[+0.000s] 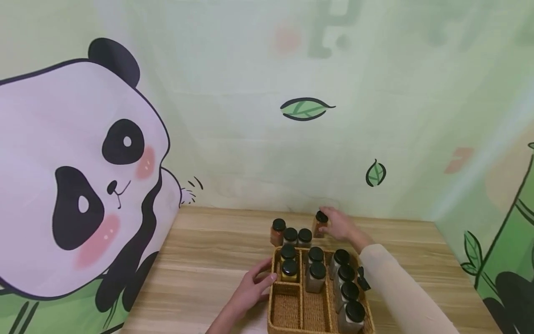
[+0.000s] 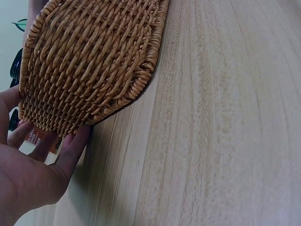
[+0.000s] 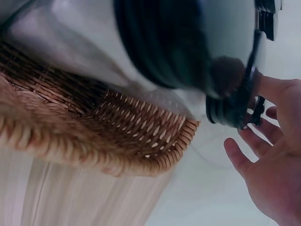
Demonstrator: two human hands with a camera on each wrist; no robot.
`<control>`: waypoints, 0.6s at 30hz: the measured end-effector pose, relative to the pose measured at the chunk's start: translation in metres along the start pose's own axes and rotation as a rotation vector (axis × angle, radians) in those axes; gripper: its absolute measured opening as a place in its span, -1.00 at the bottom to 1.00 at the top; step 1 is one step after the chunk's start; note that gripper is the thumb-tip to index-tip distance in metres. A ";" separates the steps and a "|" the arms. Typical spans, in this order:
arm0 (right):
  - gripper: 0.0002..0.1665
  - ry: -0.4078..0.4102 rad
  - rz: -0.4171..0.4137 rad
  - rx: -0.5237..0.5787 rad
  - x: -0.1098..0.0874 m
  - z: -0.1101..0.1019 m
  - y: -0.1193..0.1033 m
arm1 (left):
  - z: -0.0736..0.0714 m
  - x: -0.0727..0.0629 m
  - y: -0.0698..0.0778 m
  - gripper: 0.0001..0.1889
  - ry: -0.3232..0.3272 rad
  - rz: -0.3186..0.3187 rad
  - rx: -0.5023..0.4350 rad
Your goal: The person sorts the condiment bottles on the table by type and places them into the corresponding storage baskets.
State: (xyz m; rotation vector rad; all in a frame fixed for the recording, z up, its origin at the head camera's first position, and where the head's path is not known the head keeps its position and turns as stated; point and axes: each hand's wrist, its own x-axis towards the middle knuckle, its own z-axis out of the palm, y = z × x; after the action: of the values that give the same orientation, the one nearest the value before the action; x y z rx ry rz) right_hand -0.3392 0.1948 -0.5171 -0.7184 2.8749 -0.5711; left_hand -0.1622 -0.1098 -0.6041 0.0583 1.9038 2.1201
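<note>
A wicker basket point(image 1: 285, 306) with compartments stands on the table, holding several black-lidded spice jars. My left hand point(image 1: 254, 285) grips its left side, thumb at the rim. In the left wrist view, the fingers point(image 2: 73, 149) lie against the woven outer wall point(image 2: 94, 61). Behind the basket, my right hand point(image 1: 337, 226) holds a spice jar point(image 1: 320, 228) with reddish contents by its upper part. In the right wrist view, that hand point(image 3: 273, 141) is partly hidden behind large blurred jars in front of it.
Beside the held jar, another reddish jar point(image 1: 277, 234) and two paler jars point(image 1: 304, 237) stand behind the basket. Jars with yellow contents point(image 1: 289, 271) sit in the back left compartment; a row of jars point(image 1: 350, 293) fills the right one. A panda-printed cloth point(image 1: 250, 153) backs the wooden table point(image 1: 200, 260).
</note>
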 end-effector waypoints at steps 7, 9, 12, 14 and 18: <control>-0.29 0.042 0.017 0.020 -0.002 0.002 -0.002 | -0.001 0.001 -0.001 -0.38 -0.005 0.005 0.006; -0.37 0.062 0.020 0.026 -0.003 0.001 -0.003 | -0.001 0.002 -0.001 -0.38 -0.006 0.006 0.005; -0.47 0.087 0.011 0.026 -0.004 0.002 -0.002 | -0.001 0.002 -0.001 -0.38 -0.003 0.004 -0.003; -0.50 0.096 0.002 0.029 -0.005 0.003 -0.002 | -0.001 0.002 -0.001 -0.38 0.003 0.001 -0.005; -0.52 0.131 -0.031 0.027 -0.009 0.007 0.001 | 0.000 0.000 -0.002 -0.37 0.006 -0.004 -0.004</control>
State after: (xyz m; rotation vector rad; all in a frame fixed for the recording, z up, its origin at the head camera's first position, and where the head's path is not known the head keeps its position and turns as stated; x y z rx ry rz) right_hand -0.3303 0.1973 -0.5235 -0.7495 2.9736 -0.6850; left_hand -0.1620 -0.1099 -0.6061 0.0468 1.9016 2.1235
